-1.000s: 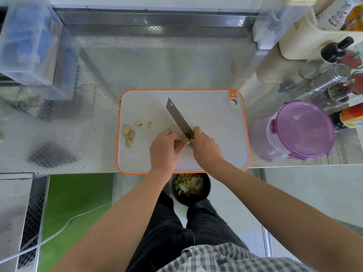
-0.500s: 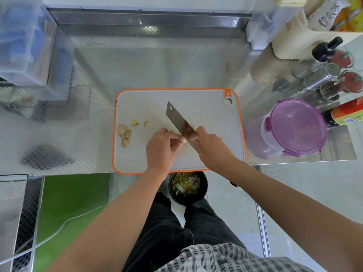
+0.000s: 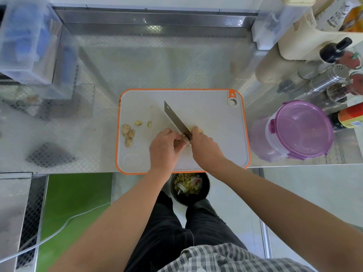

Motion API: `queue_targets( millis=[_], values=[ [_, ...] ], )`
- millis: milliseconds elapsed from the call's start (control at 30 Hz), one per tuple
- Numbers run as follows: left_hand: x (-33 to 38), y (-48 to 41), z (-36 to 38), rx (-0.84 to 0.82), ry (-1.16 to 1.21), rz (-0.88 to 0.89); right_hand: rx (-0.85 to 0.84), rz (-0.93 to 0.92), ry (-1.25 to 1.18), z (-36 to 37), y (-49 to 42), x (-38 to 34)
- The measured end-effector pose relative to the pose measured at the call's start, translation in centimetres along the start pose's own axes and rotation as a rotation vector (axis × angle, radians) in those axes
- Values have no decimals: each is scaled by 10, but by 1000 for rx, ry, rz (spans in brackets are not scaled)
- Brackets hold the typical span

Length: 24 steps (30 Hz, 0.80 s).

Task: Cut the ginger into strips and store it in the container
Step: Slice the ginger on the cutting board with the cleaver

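Hands first: right hand [image 3: 206,147] is clenched round the knife [image 3: 174,119] handle, which is mostly hidden under the palm. Left hand [image 3: 164,149] has its fingers curled, fingertips pinning the ginger piece [image 3: 185,139] right against the heel of the blade. That piece sits between the two hands and touches both; most of it is covered, so I can't tell its shape or how much is left. Key relation: the blade's long axis runs diagonally, from the right hand away to the far left, tip out over bare cutting board [image 3: 216,114], so the cut line crosses the ginger just beside the left fingertips. Risk is knuckle clearance. A few yellowish bits [image 3: 197,129] show at the right thumb, probably cut slices. More ginger chunks [image 3: 128,135] lie well apart near the board's left edge, apparently not yet cut into strips. Container [image 3: 298,132] with a purple lid stands on the tabletop [image 3: 137,61] just beside the board's right edge, with the lid on. The right hand is nearer to it, but it's busy with the knife. Judgement: mid-slicing, storing not started. A dark bowl [image 3: 189,188] of scraps sits below the tabletop's near edge.
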<state>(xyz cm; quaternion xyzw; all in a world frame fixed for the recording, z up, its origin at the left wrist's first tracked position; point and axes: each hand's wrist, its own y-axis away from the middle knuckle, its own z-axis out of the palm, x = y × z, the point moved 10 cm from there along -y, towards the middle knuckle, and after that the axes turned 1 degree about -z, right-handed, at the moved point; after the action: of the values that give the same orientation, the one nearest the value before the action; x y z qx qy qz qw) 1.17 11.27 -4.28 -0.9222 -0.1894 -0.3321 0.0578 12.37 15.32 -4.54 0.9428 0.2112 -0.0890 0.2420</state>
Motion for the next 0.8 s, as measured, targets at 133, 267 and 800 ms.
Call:
queue_targets(
  millis=[133, 267, 800],
  values=[
    [1, 4, -2, 2, -9, -5, -7, -16, -74, 5, -4, 4],
    [2, 7, -6, -18, -48, 30, -12, -19, -222, -11, -6, 12],
    [2, 8, -7, -36, -73, 26, 20, -94, -125, -26, 23, 11]
  ],
)
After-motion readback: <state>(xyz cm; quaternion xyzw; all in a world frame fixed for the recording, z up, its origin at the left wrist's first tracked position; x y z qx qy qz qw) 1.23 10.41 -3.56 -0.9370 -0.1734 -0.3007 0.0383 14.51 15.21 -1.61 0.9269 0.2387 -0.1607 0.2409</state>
